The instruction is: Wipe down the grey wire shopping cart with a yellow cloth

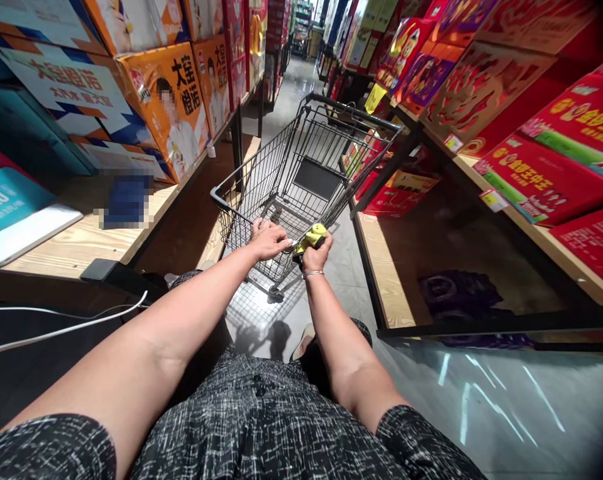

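Note:
In the head view, my right hand (317, 253) is closed around a yellow-green label gun (312, 237) with black parts. To the left of it is my left hand (270, 241), its fingers bent and its thumb and forefinger close together by the tool. A small white spot shows at those fingertips; whether it is a label or a nail I cannot make out. Behind both hands stands a black wire shopping cart (326, 175), its basket showing bare wire. Whether my left hand touches the cart's near rim is unclear.
Shelves line both sides of the aisle. Orange cartons (164, 110) and a white-edged tablet-like board (31, 233) are on the left shelf (96, 257). Red gift boxes (524, 170) fill the right one, with a yellow tag (376, 98) near the cart. A white cable (66, 330) hangs low left.

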`<act>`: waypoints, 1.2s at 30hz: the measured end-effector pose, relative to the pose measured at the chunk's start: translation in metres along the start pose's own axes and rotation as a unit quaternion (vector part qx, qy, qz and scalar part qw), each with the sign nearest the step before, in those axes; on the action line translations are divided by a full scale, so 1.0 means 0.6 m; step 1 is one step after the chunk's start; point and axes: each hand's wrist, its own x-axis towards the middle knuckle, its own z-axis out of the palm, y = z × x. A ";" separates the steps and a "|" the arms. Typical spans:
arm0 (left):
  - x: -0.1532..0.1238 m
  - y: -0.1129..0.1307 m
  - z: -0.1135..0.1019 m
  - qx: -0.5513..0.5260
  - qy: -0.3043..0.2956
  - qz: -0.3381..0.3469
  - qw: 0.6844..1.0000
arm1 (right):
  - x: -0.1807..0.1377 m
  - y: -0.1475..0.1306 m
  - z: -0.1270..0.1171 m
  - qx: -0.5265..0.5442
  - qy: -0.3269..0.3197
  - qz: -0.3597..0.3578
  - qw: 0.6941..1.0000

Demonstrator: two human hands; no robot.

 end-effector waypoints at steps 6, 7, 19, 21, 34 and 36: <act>-0.003 -0.003 -0.001 0.000 0.005 0.008 1.000 | -0.081 0.017 0.005 -0.046 -0.042 0.075 0.995; -0.004 -0.003 -0.002 -0.001 0.005 0.010 1.000 | -0.082 0.009 -0.002 -0.044 -0.044 0.075 0.995; -0.009 0.019 0.006 -0.026 -0.002 0.014 1.000 | 0.175 -0.145 -0.110 -0.313 -0.233 -0.147 0.909; -0.009 0.022 0.010 -0.032 0.000 0.021 0.999 | 0.239 -0.148 -0.110 -0.386 -0.231 -0.110 0.887; -0.005 0.036 0.032 -0.041 0.015 0.052 0.998 | 0.323 -0.129 -0.079 -0.561 -0.328 -0.225 0.726; 0.000 0.031 0.032 -0.042 0.015 0.051 0.998 | 0.322 -0.135 -0.084 -0.573 -0.330 -0.211 0.720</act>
